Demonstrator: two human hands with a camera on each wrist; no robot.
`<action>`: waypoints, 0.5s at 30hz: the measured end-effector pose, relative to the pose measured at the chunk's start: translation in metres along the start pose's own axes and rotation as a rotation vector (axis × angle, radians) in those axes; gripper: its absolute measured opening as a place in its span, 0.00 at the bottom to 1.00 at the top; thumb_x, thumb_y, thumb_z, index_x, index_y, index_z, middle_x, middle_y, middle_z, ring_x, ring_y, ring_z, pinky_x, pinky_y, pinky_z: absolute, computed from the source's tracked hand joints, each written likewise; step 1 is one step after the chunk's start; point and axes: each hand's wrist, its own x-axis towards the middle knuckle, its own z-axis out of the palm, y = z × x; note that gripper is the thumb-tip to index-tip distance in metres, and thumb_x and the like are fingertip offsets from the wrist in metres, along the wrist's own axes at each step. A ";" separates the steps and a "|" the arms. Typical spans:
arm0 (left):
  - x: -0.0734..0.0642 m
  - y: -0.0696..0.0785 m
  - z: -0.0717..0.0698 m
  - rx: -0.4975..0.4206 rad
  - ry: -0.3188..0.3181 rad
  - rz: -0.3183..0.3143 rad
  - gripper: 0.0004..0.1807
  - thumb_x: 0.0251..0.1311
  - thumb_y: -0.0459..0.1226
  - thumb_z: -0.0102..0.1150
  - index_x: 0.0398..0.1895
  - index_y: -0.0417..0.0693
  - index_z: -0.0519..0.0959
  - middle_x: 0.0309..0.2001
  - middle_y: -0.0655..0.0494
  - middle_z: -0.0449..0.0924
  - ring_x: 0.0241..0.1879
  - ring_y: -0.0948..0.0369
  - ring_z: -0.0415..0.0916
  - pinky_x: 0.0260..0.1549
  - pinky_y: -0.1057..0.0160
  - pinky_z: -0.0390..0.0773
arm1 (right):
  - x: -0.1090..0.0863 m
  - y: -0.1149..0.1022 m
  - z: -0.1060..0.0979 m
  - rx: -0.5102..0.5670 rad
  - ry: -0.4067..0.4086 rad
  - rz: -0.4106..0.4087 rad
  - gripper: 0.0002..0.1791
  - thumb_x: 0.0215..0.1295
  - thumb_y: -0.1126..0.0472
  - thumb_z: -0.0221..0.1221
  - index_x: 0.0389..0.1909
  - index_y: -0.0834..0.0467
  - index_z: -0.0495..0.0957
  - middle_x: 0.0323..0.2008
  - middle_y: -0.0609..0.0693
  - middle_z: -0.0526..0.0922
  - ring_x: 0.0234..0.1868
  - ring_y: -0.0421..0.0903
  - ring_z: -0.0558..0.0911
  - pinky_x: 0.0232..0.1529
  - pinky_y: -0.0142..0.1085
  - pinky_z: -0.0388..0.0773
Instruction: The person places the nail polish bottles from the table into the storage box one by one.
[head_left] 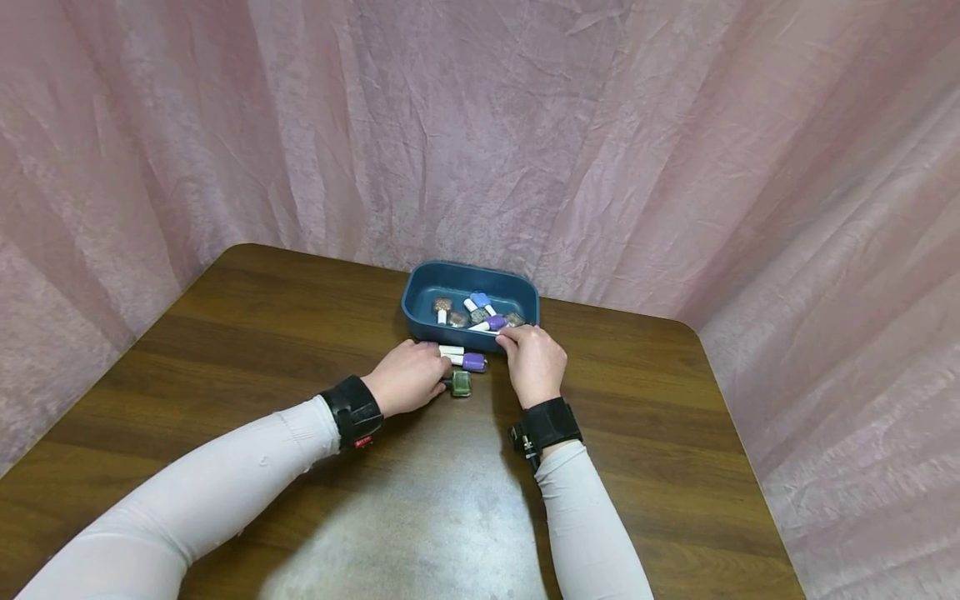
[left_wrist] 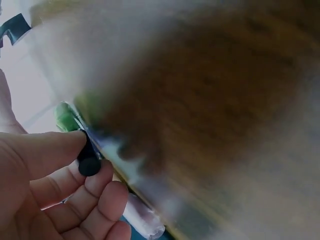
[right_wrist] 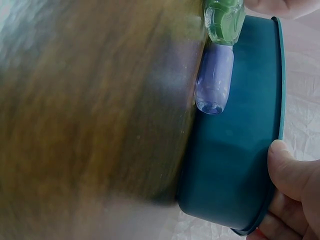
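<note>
My left hand (head_left: 408, 377) pinches the black cap (left_wrist: 90, 162) of a green nail polish bottle (head_left: 461, 384) between thumb and fingers, low over the table. Just beyond it lie a purple nail polish bottle (head_left: 475, 362) and a white cap (head_left: 452, 350), partly hidden by that hand. My right hand (head_left: 534, 362) grips the near right rim of a dark blue bin (head_left: 411, 308); in the right wrist view its thumb (right_wrist: 282, 162) presses the outer wall and the fingers reach over the rim.
Inside the bin lie several nail polish bottles, among them a blue one (head_left: 480, 298), a purple one (head_left: 496, 322) and a glittery brown one (head_left: 442, 305). The brown wooden table (head_left: 637, 400) ends at a pink curtain (head_left: 480, 150) behind the bin.
</note>
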 end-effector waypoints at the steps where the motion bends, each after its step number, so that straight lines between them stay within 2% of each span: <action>1: 0.000 0.000 -0.001 0.001 -0.001 -0.003 0.09 0.66 0.40 0.79 0.39 0.46 0.88 0.37 0.51 0.86 0.41 0.51 0.85 0.38 0.49 0.81 | 0.000 0.000 0.000 0.002 -0.001 0.000 0.07 0.72 0.53 0.74 0.44 0.49 0.96 0.39 0.48 0.93 0.44 0.51 0.91 0.36 0.52 0.86; 10: 0.002 0.004 -0.012 -0.024 -0.006 -0.002 0.10 0.72 0.41 0.75 0.46 0.45 0.87 0.39 0.53 0.88 0.40 0.54 0.85 0.42 0.51 0.83 | -0.001 0.000 0.000 -0.003 0.009 -0.008 0.07 0.72 0.52 0.74 0.44 0.49 0.96 0.39 0.48 0.93 0.43 0.52 0.91 0.36 0.53 0.86; 15: 0.003 0.006 -0.016 -0.036 0.021 0.011 0.11 0.72 0.42 0.76 0.49 0.47 0.87 0.40 0.54 0.89 0.40 0.55 0.84 0.44 0.53 0.83 | -0.001 0.000 0.000 0.004 0.021 -0.014 0.06 0.71 0.53 0.74 0.43 0.49 0.96 0.39 0.48 0.93 0.43 0.52 0.91 0.35 0.53 0.86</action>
